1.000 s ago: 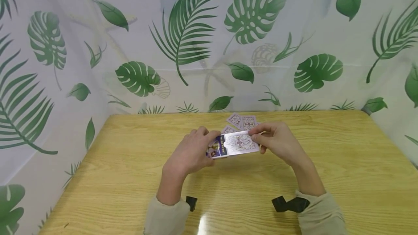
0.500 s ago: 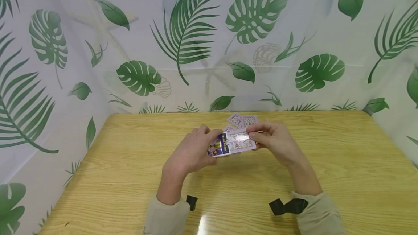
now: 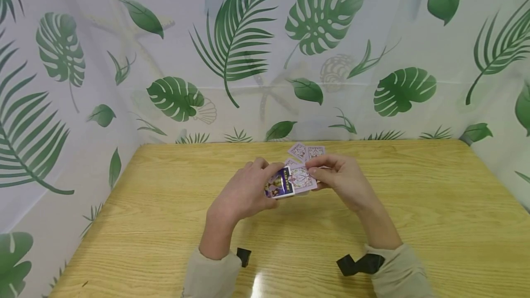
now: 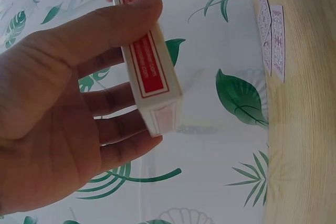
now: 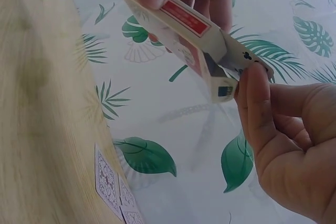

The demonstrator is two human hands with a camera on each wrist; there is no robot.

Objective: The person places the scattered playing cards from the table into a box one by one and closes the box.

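Note:
My left hand [image 3: 244, 192] grips a card box [image 3: 279, 184] with a dark, picture-printed front. The left wrist view shows the thumb along the box's red-and-white narrow side [image 4: 149, 66], with the fingers behind it. Out of the box's open end stick playing cards [image 3: 301, 179] with ornate backs; how many, I cannot tell. My right hand [image 3: 343, 180] pinches their outer end between thumb and fingers. In the right wrist view, a card face with black club marks [image 5: 247, 56] shows at the box mouth, above a bent-out flap [image 5: 223, 90].
Several loose cards [image 3: 297, 151] lie face down on the wooden table [image 3: 186, 187], just beyond the box near the back edge. A leaf-printed cloth [image 3: 248, 118] rises behind and beside the table. Black straps [image 3: 360, 265] hang at both wrists.
My right hand has moved left toward the box, and the cards have slid further in, so less of them shows. The left hand has stayed nearly still.

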